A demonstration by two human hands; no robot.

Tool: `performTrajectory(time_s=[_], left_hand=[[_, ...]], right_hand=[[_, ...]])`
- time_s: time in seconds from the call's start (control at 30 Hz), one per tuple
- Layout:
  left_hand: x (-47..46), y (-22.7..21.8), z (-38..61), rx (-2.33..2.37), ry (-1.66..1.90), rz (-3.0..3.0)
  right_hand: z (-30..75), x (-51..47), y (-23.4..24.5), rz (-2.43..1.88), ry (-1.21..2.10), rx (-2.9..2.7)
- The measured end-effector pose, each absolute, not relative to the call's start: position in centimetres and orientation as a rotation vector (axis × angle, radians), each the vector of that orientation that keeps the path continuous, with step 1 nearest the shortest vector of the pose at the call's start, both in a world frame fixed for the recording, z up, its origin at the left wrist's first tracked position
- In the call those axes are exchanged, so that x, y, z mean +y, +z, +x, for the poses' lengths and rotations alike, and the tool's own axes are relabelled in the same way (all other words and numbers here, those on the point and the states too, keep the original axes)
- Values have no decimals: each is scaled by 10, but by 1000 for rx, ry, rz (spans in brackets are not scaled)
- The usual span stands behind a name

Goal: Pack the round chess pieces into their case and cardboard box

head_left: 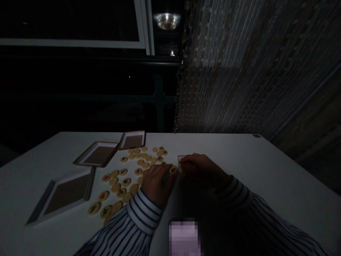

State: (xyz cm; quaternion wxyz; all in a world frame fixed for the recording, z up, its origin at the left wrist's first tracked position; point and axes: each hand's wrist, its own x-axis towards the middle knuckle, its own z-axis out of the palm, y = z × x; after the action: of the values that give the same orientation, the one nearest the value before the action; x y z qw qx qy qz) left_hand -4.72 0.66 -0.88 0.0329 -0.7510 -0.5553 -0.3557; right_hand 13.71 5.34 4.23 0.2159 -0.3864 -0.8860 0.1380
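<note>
Round piece [173, 170] is pinched by left hand [156, 180] | small box [181, 156] is covered partly by right hand [204, 169] — grip cannot be told | loose pieces [126, 182] scattered left

From my head, the camera looks forward and down across the counter [266, 170] at my nearby hands [157, 181].

The left forearm [119, 229] enters from the lower edge, left of center, and angles up and right. The left hand [157, 181] is palm-down near frame center; index finger [165, 167] and thumb [169, 182] converge at the tips. The right forearm [271, 217] extends from the lower right. The right hand [202, 169] points left, fingers curled, underside in shadow. Striped sleeves [145, 211] cover both forearms to the wrist.
</note>
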Motion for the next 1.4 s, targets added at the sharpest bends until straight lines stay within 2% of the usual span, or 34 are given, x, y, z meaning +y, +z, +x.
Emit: performTrajectory(time_s=[0.23,0.5,0.67,1.03,1.4], left_hand=[[3,-8,-39,-1697,-1152,-2296],[-3,-7,-34,-1718,-1180,-2353],[-3,-7,-30,-1822,-1310,-2367],[-4,-2,-23,-2189,-1971,-2366],[-3,0,-22,-2347,-2176,-2246]], right_hand=[[139,51,41,-986,745,-2396],[137,47,48,-973,912,-2378],[140,49,50,-959,808,-2428],[147,49,50,-916,773,-2455],[142,45,60,-846,350,-2664]])
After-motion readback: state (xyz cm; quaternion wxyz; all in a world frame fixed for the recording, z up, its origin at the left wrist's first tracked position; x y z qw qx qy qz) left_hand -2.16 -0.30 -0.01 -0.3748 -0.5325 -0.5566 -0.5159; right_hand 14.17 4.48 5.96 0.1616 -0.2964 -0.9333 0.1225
